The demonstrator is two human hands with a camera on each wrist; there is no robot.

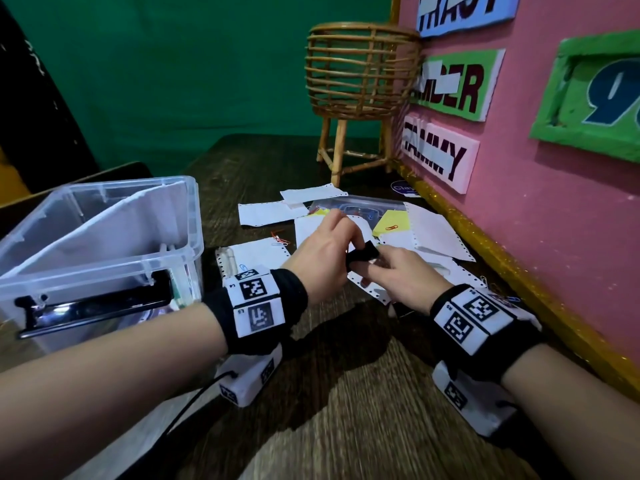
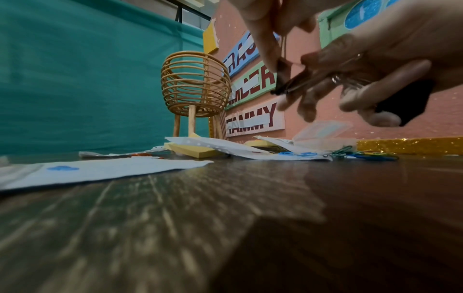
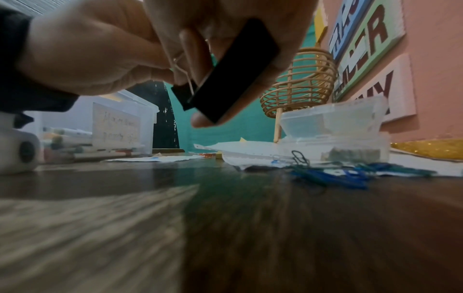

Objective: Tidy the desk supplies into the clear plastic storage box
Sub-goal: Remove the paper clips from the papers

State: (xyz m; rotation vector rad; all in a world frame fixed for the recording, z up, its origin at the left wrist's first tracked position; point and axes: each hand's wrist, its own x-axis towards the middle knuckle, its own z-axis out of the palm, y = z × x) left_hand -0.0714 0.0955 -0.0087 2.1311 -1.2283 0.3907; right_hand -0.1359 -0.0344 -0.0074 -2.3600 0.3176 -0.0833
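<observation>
1. Storage box (image 1: 104,237), clear plastic with its lid off, stands on the wooden desk (image 1: 346,427) to my left, well apart from both hands; markers and a white divider sheet show inside it.
2. My right hand (image 1: 405,278) curls its thumb and fingers around a black binder clip (image 1: 362,256), holding it above the papers.
3. My left hand (image 1: 322,247) has its fingers bent and pinches the same clip's wire handle and a second, smaller black clip (image 3: 183,97) right against it; the exact grip is blurred.
4. Two black clips show in the wrist views, touching each other between my hands.
5. About six white perforated sheets (image 1: 263,213) lie scattered ahead of me, some overlapping.
6. Two yellow sticky-note pads (image 1: 391,223) lie among them, one bearing an orange paper clip.
7. One small clear case (image 3: 335,126) with its lid raised rests on the papers near the pink wall.
8. Loose paper clips (image 3: 333,174), blue and green, lie in a cluster by my right wrist; I cannot count them.
9. One rattan basket stand (image 1: 360,84) occupies the far corner.
10. Bare wood stretches between my forearms and toward the near edge; the gold trim (image 1: 519,271) along the wall bounds my right side.
</observation>
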